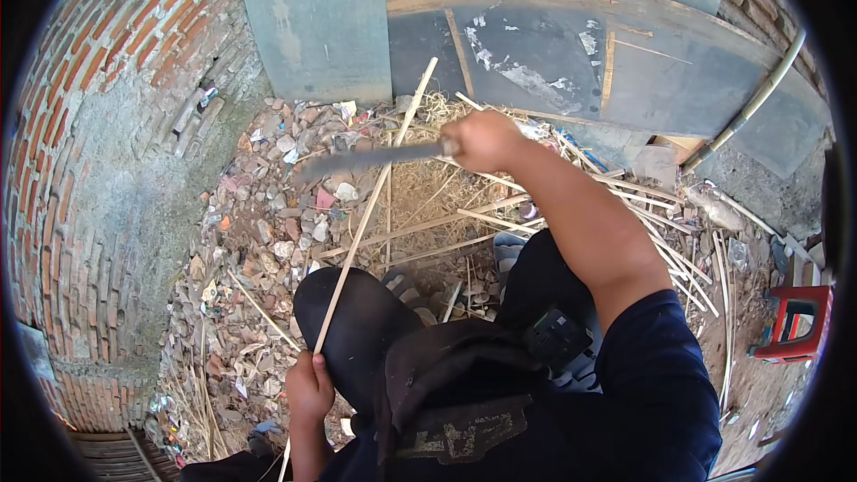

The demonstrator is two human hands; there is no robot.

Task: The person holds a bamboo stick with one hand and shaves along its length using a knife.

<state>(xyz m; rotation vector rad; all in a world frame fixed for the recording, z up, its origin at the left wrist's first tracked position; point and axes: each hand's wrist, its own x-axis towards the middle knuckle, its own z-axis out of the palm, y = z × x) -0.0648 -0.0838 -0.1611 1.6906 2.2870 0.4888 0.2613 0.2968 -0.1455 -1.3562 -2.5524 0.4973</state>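
Observation:
My left hand [309, 389] is closed around a long pale bamboo strip [359, 230] beside my left knee. The strip slants up and away over that knee, its far end in front of the boards. My right hand [485, 139] grips the handle of a machete [370, 158], whose dark blade points left and is slightly blurred. In this view the blade crosses the upper part of the strip; I cannot tell whether they touch. Thin bamboo shavings [424, 187] lie on the ground beyond my knees.
Several split bamboo strips [661, 241] are strewn to the right, near a red plastic stool [794, 323]. Stony rubble [268, 241] covers the ground at left, below a brick wall [89, 214]. Grey-blue boards [317, 27] stand at the back, with a bamboo pole [750, 103] at the right.

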